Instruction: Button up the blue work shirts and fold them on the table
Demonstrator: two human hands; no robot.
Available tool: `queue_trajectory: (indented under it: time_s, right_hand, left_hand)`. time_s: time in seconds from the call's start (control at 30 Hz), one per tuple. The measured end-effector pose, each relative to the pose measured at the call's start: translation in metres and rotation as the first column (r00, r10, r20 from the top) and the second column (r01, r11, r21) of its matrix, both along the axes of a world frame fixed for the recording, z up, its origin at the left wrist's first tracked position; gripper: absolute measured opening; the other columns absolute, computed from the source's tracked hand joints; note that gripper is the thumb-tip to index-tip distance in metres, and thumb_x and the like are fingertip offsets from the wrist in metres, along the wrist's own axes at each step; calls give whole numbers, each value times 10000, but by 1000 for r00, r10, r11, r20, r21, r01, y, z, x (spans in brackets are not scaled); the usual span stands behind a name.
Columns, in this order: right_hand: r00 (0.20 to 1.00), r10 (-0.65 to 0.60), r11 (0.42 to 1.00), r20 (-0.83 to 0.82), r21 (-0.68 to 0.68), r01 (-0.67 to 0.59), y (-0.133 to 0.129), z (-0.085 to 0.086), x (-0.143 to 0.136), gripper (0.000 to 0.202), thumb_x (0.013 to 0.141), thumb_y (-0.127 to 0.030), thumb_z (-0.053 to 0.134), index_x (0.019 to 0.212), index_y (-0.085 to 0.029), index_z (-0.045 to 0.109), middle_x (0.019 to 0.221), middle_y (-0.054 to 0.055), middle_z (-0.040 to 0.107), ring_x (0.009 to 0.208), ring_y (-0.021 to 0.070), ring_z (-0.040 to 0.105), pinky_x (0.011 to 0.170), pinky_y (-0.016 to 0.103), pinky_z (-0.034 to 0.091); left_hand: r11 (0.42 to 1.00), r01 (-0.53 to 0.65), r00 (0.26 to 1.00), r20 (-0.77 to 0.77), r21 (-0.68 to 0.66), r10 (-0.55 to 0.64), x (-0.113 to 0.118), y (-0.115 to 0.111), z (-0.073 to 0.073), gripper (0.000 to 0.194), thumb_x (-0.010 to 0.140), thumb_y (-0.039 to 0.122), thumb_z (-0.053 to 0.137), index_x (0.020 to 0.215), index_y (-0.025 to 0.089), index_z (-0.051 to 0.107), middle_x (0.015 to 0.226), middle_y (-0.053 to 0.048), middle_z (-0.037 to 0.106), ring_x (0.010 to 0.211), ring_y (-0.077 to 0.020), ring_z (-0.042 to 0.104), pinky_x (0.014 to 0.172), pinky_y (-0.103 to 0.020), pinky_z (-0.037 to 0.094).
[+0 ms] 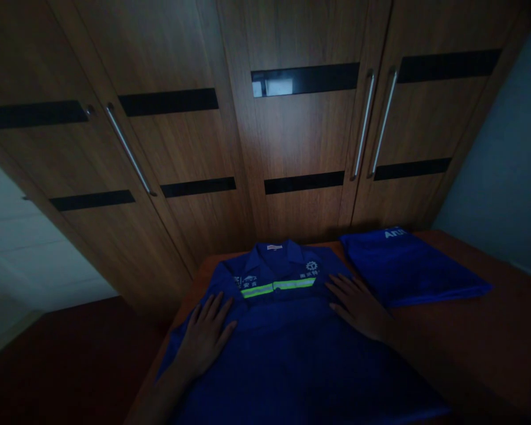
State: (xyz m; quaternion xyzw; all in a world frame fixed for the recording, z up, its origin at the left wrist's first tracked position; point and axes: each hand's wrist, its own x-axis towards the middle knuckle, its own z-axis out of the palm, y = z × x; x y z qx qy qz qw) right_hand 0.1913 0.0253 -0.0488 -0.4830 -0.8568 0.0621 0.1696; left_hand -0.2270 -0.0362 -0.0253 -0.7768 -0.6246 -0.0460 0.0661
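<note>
A dark blue work shirt (274,336) lies spread out, front side up, its collar pointing away from me. Across its chest runs a yellow-green and silver reflective stripe, with white logos above it. My left hand (207,333) rests flat on the shirt's left side, fingers spread, just below the stripe's left end. On the other side, my right hand (356,304) lies flat near the right end of the stripe, fingers outstretched. Neither hand grips the cloth. The lower part of the shirt is dim and runs out of view.
A folded bright blue garment (416,268) with white lettering lies to the right on the reddish-brown surface (491,336). Behind stands a wooden wardrobe (301,136) with long metal handles and dark strips. A pale wall (504,177) closes off the right side.
</note>
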Motion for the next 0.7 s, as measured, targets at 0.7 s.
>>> queue_trajectory:
  time_s: [0.7]
  right_hand:
    - [959,-249,963,-135,-138,230,140,34,3,402,720,-58,491,1081,-138,650,1121,115,673,1080,244,601,977,351,434]
  left_hand:
    - [965,-198,845,470,-171,257,-53,139,22,483,848,304,446,1281,91,459,1246,-158,616,1099,-230,612,915,-354,495]
